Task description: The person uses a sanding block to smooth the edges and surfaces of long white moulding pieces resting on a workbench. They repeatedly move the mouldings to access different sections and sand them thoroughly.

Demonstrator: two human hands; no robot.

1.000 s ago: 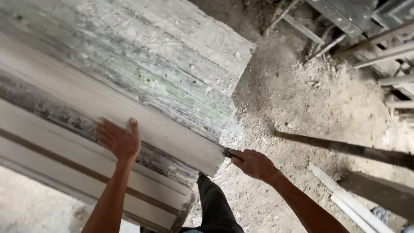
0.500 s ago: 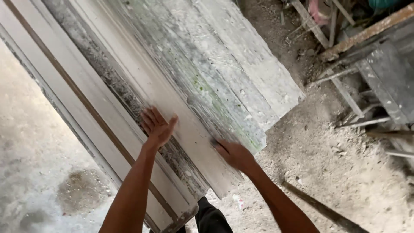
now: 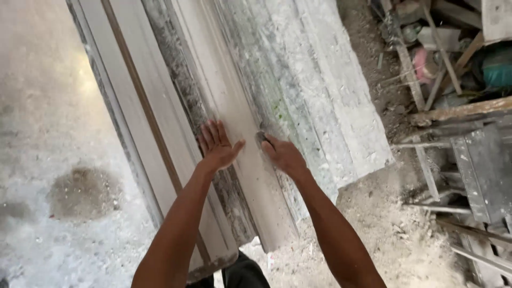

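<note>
Your left hand (image 3: 217,145) lies flat and spread, fingers fanned, pressed palm-down on the pale plank (image 3: 242,160) that runs from the top centre of the frame down to its cut end at lower centre. Your right hand (image 3: 281,153) is closed around the plank's right edge, fingers curled over it. Something small and dark shows at the fingertips, but you cannot tell from this view whether it is a tool or just shadow.

Compared with a second ago, both hands have travelled up the plank. Your right hand was then at the plank's end corner and your left was on its lower face; half a second ago both were partway along; now they sit side by side near mid-length, close together but not touching. The view has swung too, so the boards now run almost straight up the frame instead of slanting. That reads as you working along the plank's length, with the grip now centred over it rather than at its end.

The plank rests on a stack of grey, dusty boards (image 3: 330,101) to its right, with a framed panel (image 3: 144,133) at its left. Concrete floor (image 3: 48,160) fills the left side; scrap timber and metal clutter (image 3: 453,80) fills the upper right.
</note>
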